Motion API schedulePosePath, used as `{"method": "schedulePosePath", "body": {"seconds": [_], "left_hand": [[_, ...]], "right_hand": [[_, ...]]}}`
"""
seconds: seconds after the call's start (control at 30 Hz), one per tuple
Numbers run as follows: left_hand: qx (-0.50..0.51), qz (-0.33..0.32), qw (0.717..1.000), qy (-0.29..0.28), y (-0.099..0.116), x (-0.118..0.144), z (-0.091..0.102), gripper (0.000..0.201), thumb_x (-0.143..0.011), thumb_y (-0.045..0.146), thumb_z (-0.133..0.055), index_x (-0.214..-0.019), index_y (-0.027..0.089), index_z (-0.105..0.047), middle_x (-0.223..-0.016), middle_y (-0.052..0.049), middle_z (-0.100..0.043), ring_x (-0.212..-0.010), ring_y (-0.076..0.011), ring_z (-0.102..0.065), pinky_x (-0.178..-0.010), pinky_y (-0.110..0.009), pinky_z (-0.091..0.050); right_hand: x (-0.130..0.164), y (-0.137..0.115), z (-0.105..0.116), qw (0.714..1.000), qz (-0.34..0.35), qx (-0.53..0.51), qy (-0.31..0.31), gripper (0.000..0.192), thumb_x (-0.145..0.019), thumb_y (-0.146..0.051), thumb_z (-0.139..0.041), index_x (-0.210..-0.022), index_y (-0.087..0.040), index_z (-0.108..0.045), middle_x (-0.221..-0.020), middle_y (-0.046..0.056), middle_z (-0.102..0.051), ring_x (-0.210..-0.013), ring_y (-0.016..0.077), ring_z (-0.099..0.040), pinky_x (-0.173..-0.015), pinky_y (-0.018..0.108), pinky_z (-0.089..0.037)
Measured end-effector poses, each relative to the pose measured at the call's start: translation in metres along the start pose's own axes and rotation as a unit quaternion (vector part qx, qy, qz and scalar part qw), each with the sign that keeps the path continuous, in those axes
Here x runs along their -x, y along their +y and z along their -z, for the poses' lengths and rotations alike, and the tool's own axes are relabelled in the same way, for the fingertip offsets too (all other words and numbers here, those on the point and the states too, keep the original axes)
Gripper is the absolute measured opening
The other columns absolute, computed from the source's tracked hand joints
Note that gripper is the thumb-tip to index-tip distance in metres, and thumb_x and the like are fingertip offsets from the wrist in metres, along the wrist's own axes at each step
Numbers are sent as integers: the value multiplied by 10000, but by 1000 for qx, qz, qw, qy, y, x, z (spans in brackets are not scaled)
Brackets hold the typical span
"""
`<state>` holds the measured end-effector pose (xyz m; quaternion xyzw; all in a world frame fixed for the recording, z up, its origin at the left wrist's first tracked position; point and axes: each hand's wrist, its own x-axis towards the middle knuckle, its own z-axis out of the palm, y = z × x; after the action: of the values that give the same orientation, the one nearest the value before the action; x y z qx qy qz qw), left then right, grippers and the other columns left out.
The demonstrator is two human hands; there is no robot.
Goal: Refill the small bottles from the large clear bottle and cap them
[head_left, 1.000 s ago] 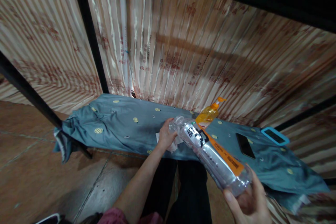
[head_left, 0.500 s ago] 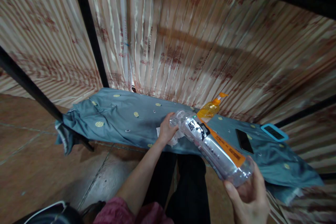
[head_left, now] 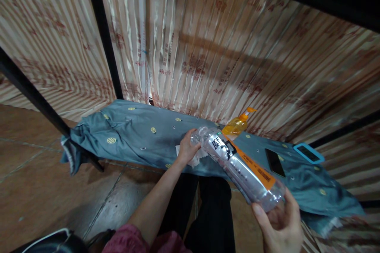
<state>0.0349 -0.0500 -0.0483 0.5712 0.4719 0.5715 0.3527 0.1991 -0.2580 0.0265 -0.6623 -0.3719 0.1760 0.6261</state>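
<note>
A clear plastic bottle [head_left: 237,166] with a silver and orange label is held tilted in front of me, its neck to the upper left and its base to the lower right. My left hand [head_left: 188,148] is closed around the neck end. The fingers of my right hand [head_left: 280,217] grip the base, thumb on the near side. Under my left hand, a crumpled white tissue [head_left: 197,159] lies on the blue-grey cloth [head_left: 142,126]. Behind the bottle stands an orange pump bottle [head_left: 236,125] of yellow liquid.
To the right on the cloth lie a dark phone [head_left: 275,162] and a blue-framed device [head_left: 308,153]. Black poles [head_left: 102,27] rise at the left, and a striped curtain [head_left: 192,67] hangs behind the cloth-covered surface. A dark object [head_left: 56,243] sits at the lower left.
Both hands keep the same hold on the bottle. The view has shifted very slightly, and the bottle sits almost where it was.
</note>
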Motion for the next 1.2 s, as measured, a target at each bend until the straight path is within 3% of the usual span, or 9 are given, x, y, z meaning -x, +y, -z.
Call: {"method": "schedulePosePath", "body": {"seconds": [0.27,0.57,0.83,1.07,1.2], "left_hand": [[5,-3,1000,3,0,0,0,542,-640,117,-747,-1159,189,-605,-1173,-66,-698,-1109,-255,-649,-1022,-411,-488],[14,-4,1000,4,-3,-1,-1,541,-644,125,-750,-1160,190,-603,-1162,-70,-699,-1092,-255,-655,-1007,-403,-494],[15,-6,1000,2,-2,0,2,544,-643,168,-781,-1160,200,-613,-1176,-73,-697,-1124,-263,-645,-1033,-426,-483],[16,-6,1000,2,-2,0,2,539,-652,171,-777,-1164,188,-613,-1195,-88,-693,-1140,-274,-641,-1051,-440,-472],[14,-7,1000,6,-3,0,1,539,-650,169,-776,-1164,198,-614,-1193,-80,-694,-1135,-270,-642,-1043,-439,-477]], "right_hand": [[-5,-1,2,1000,23,0,-5,1048,-589,-459,-844,-1476,-155,-376,-1343,226,-562,-1144,403,-607,-923,563,-509],[-8,3,3,999,47,-19,-7,993,-608,-403,-847,-1463,-167,-400,-1296,200,-610,-1123,357,-636,-918,506,-534],[-13,-1,5,999,48,4,-1,1046,-577,-441,-854,-1483,-205,-388,-1212,179,-656,-951,358,-688,-824,521,-558],[-14,-6,5,996,86,9,-13,979,-607,-407,-843,-1463,-189,-419,-1275,180,-622,-981,327,-690,-814,439,-571],[-13,-11,2,997,71,18,13,1023,-564,-462,-841,-1452,-160,-432,-1238,195,-635,-1032,363,-666,-840,481,-556]]}}
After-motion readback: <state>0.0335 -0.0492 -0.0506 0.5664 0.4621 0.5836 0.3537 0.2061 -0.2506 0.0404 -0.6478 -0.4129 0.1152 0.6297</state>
